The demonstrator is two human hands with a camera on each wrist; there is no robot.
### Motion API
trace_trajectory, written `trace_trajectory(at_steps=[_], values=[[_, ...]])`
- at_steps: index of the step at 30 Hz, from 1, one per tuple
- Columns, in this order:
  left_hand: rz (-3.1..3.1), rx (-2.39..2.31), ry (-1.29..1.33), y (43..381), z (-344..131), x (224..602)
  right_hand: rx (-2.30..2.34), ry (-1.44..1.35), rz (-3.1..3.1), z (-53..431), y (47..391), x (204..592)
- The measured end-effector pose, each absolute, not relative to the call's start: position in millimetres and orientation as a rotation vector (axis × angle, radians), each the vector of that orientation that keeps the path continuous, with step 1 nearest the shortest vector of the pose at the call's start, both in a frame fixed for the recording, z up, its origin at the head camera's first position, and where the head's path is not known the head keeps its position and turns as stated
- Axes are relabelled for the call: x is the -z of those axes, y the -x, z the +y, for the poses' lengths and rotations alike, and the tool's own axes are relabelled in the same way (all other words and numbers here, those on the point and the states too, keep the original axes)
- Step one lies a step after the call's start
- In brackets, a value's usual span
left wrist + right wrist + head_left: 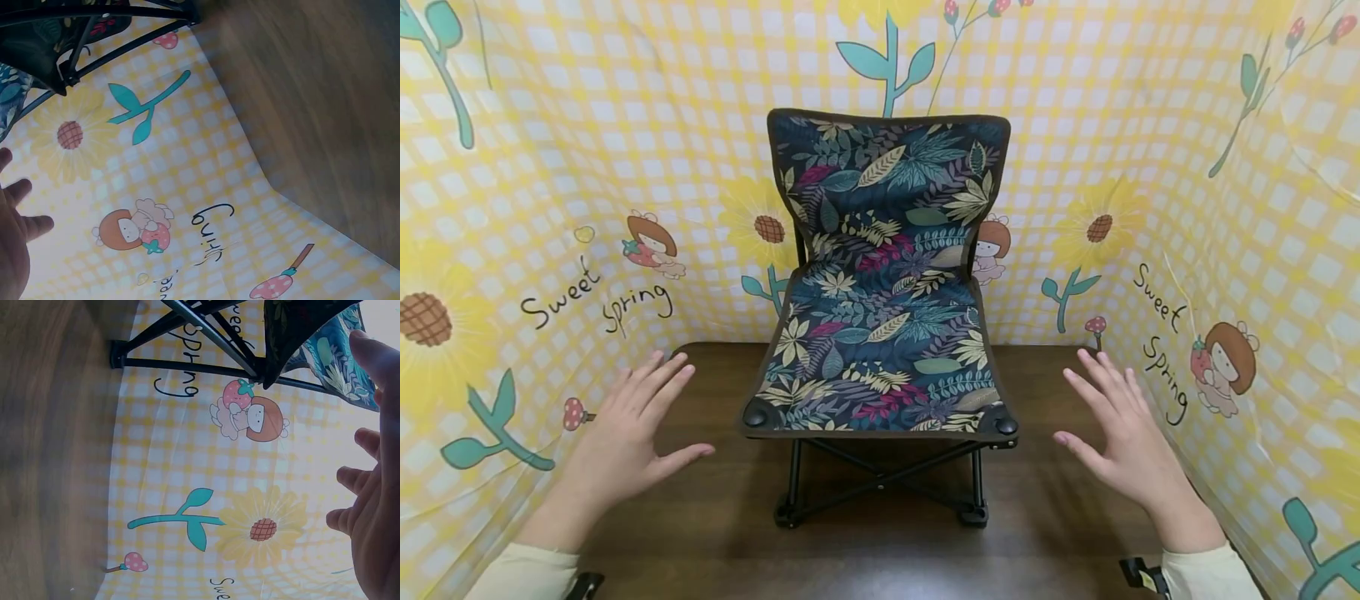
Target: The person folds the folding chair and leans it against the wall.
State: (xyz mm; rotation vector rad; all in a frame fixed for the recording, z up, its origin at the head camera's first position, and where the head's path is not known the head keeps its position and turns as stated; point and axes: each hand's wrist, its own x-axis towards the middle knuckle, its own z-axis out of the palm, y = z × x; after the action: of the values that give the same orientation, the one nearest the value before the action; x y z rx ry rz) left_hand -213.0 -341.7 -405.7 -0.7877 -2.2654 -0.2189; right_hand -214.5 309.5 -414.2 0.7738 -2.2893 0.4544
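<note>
A small folding chair [887, 350] with dark leaf-print fabric stands unfolded and upright, facing me. Its black crossed metal legs [880, 487] rest on the brown wooden surface. To the chair's left, my left hand [628, 429] hovers with fingers spread, touching nothing. On the other side my right hand [1123, 442] is held up the same way, apart from the chair. The left wrist view shows part of the chair frame [125, 44] at the top left, with some fingers [39, 226] at the left edge. In the right wrist view, chair legs [200, 369] appear at the top.
Yellow checked cloth [700, 167] with sunflowers and cartoon figures encloses the back and both sides. The brown wooden surface [895, 567] extends beneath and in front of the chair. Small dark straps [1142, 575] sit at both wrists.
</note>
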Motion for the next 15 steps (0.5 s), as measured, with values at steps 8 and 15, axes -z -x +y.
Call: trace_trajectory(at_steps=[8, 15], values=[[-2.192, 0.344, 0.938, 211.9, -332.2, 404.2, -0.455, -0.836, -2.267, 304.5, 210.9, 412.3], [-2.153, 0.327, 0.953, 208.6, -326.1, 400.1, -0.416, -0.894, -2.207, 298.8, 209.0, 410.3]])
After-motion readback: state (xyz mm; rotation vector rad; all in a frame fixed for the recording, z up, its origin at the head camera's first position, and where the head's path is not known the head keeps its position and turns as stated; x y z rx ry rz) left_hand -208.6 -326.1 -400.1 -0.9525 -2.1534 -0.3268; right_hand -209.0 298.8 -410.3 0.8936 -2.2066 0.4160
